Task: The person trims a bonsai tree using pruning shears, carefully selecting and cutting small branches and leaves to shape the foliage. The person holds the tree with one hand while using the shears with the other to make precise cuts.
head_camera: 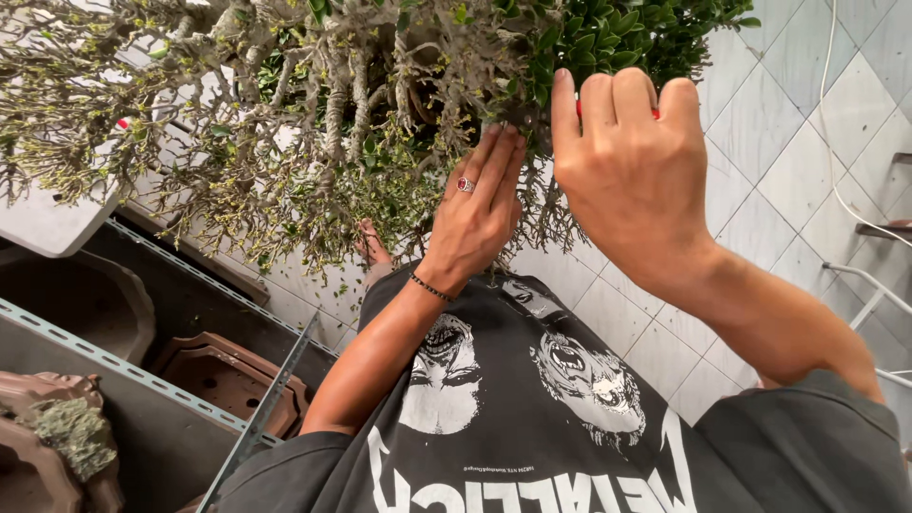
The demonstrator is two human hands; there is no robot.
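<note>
Both hands are up in the bonsai [313, 104]: left hand [475, 214] flat, fingers together against twigs; right hand [632, 161] curled shut on a red-handled tool [655, 113], foliage just above.

Foliage [380, 142] hides left fingertips; right hand's [632, 171] red-handled tool mostly hidden.

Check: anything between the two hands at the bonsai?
In the head view only twigs and green leaves of the bonsai fill the narrow gap between the left hand and right hand; they don't touch.
</note>
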